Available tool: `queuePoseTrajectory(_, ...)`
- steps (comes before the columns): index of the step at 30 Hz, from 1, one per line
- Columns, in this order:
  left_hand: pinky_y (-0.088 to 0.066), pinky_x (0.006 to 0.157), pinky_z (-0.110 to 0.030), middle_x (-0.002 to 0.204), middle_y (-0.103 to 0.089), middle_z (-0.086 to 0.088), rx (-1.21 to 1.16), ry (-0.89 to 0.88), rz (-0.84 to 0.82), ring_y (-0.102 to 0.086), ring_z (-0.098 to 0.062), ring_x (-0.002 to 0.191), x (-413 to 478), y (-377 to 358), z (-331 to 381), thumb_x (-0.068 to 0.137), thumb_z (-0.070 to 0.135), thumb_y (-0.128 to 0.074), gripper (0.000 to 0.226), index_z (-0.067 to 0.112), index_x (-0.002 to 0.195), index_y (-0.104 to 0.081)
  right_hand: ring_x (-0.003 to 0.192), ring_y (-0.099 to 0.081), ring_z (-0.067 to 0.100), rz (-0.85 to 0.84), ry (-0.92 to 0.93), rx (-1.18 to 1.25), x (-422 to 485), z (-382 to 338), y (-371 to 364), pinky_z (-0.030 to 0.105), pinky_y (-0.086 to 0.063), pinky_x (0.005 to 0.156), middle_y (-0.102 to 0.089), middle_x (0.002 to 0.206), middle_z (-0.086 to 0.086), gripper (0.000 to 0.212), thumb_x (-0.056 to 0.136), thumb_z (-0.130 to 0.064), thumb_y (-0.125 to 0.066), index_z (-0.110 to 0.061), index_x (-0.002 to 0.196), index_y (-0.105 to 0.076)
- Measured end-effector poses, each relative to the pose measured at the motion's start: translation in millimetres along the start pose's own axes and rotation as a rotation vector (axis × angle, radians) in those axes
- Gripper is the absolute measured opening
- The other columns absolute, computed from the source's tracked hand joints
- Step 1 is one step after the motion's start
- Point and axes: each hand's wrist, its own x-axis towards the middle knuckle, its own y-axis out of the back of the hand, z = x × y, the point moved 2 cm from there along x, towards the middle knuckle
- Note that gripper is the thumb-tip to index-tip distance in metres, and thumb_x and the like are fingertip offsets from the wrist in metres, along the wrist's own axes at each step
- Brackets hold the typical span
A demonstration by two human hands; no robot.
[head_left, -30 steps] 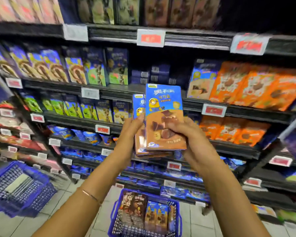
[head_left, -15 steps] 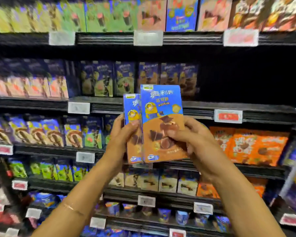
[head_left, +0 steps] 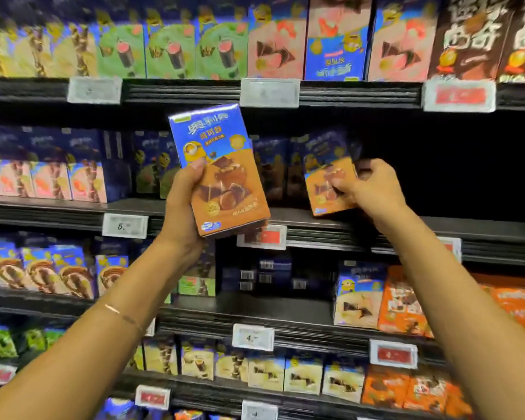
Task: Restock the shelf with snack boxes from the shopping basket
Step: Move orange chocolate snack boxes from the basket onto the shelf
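Note:
My left hand (head_left: 181, 207) grips a blue and brown snack box (head_left: 222, 171) upright in front of the shelves, thumb on its front face. Further right, my right hand (head_left: 367, 189) pinches a second box of the same kind (head_left: 328, 180) by its lower right part. That box stands tilted at the front edge of the second shelf (head_left: 376, 228), next to similar boxes behind it. To its right the shelf is dark with no boxes showing. The shopping basket is out of view.
Rows of snack boxes fill the top shelf (head_left: 194, 92) and the lower shelves (head_left: 255, 313). Pink and blue boxes (head_left: 52, 177) stand at the left of the second shelf. Price tags (head_left: 125, 225) line the shelf edges. Orange boxes (head_left: 406, 307) sit lower right.
The two boxes, held together before, are now apart. My right hand has carried one box right onto the second shelf. The view has tilted upward, and the basket has left the frame.

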Motion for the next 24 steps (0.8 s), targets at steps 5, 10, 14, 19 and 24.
queuePoseTrajectory(5,-0.062,0.081,-0.039,0.105,-0.08,-0.005,-0.063,-0.04,0.022,-0.078,-0.023,0.093,19,-11,-9,0.095,0.035,-0.051,0.034,0.018,0.105,-0.078,0.106,-0.065,0.04,-0.161,-0.032,-0.477,46,12,-27,0.031,-0.045,0.077,-0.069,0.111,0.027,0.033,0.089,-0.022,-0.066,0.007,0.104,-0.07)
queuePoseTrajectory(10,-0.062,0.085,-0.042,0.105,-0.08,-0.006,-0.046,-0.083,-0.002,-0.078,-0.024,0.094,29,-11,-11,0.096,0.033,-0.047,0.035,0.015,0.113,-0.072,0.126,-0.054,0.039,-0.298,0.001,-0.621,70,15,-49,0.036,-0.042,0.1,-0.055,0.14,0.027,0.041,0.104,-0.021,-0.044,0.005,0.13,-0.06)
queuePoseTrajectory(14,-0.063,0.081,-0.04,0.104,-0.081,-0.004,-0.006,-0.12,-0.036,-0.078,-0.022,0.093,33,-6,-11,0.098,0.03,-0.044,0.035,0.013,0.117,-0.067,0.129,-0.054,0.036,-0.212,0.013,-0.615,88,15,-68,0.036,-0.045,0.101,-0.051,0.146,0.022,0.062,0.095,-0.043,-0.063,-0.005,0.143,-0.048)
queuePoseTrajectory(19,-0.062,0.084,-0.037,0.108,-0.08,-0.001,0.067,-0.084,-0.07,-0.078,-0.019,0.096,36,-3,-11,0.066,0.049,-0.092,0.075,0.013,0.123,-0.062,0.132,-0.051,0.039,-0.172,0.017,-0.684,98,18,-87,0.046,-0.043,0.11,-0.05,0.145,0.021,0.069,0.094,-0.047,-0.064,-0.005,0.145,-0.044)
queuePoseTrajectory(24,-0.062,0.083,-0.035,0.11,-0.08,0.0,0.047,-0.087,-0.093,-0.078,-0.018,0.098,36,1,-11,0.065,0.054,-0.092,0.077,0.015,0.124,-0.061,0.134,-0.048,0.042,-0.103,-0.024,-0.679,100,22,-94,0.048,-0.042,0.111,-0.05,0.145,0.023,0.072,0.092,-0.053,-0.065,-0.007,0.143,-0.044)
